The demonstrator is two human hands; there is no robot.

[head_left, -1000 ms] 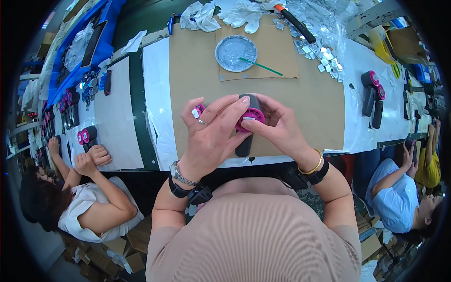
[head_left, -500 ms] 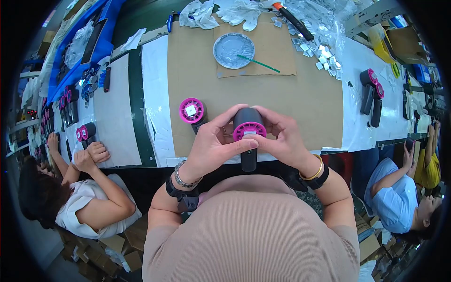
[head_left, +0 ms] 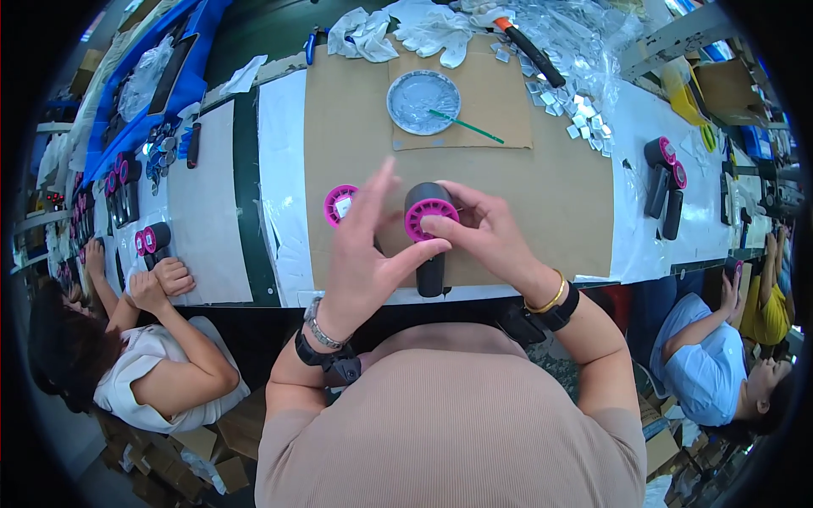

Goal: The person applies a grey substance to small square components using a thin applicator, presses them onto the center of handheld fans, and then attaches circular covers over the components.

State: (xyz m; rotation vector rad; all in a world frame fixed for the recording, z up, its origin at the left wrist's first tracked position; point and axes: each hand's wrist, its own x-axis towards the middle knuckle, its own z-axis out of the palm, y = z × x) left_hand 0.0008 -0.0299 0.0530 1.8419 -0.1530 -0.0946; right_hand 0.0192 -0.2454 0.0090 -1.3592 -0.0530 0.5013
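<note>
Nearest is the person's beige top (head_left: 449,415); beyond it, a watch (head_left: 323,326) circles the left wrist and a gold bangle (head_left: 549,293) the right. The right hand (head_left: 484,233) holds a dark device (head_left: 429,193) near the table's near edge, with its thumb on the magenta face and its fingers around the right side of the head. The device's handle points toward the person. The left hand (head_left: 364,262) is empty, its thumb and fingers spread wide; the fingers are raised and blurred. Its thumb tip lies at the device's near left side; whether it touches, I cannot tell.

Just left, partly behind the left hand, is a second device (head_left: 332,207) with a white square on its magenta face. Under both is brown cardboard (head_left: 542,220). To the left, a co-worker's hands (head_left: 165,279) are together; to the right stand paired devices (head_left: 659,154).

Farther off, a smaller sheet (head_left: 508,89) bears a smeared dish (head_left: 390,108), a green stick (head_left: 474,129) across its rim. Far right of it are small squares (head_left: 590,118) and an orange-and-black handle (head_left: 533,55); at the far edge, white gloves (head_left: 436,32).
</note>
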